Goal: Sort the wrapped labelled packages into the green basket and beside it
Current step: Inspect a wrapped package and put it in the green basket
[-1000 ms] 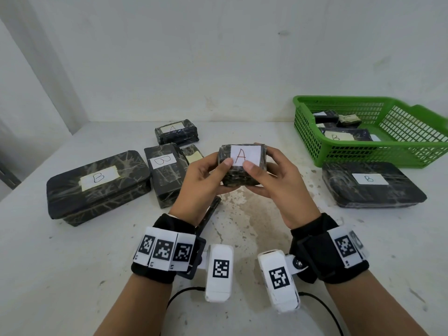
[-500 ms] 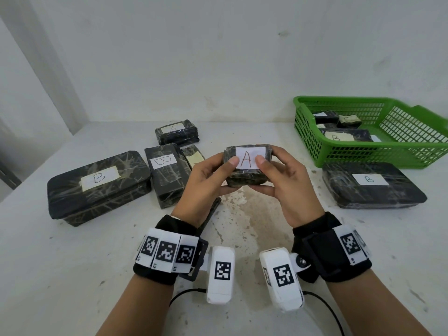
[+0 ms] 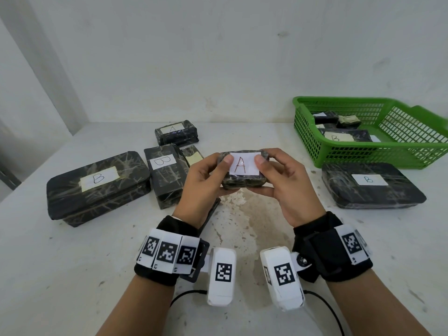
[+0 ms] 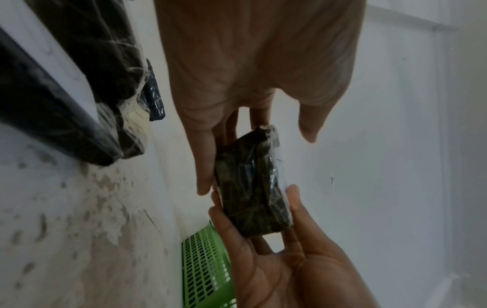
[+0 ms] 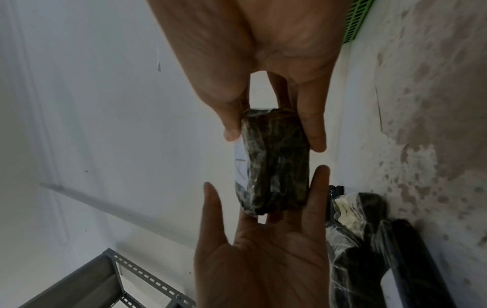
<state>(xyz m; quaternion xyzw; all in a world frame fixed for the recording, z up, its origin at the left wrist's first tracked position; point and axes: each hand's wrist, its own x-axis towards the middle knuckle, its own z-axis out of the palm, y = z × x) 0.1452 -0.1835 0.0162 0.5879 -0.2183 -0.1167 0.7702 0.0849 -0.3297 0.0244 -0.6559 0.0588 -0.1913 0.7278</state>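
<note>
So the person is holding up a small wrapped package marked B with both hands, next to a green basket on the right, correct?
Not quite: the label on the small wrapped package reads A, not B, as the head view shows plainly. The rest holds: the left hand and right hand both hold it above the table, and the green basket sits to the right.

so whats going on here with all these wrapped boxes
A person is sorting wrapped packages by their letter labels. Both hands, left hand and right hand, hold a small package labelled A above the table, label facing up. The green basket at the right already holds a few packages, and one labelled B lies just in front of it. Several more, marked A or B, wait at the left.
</note>
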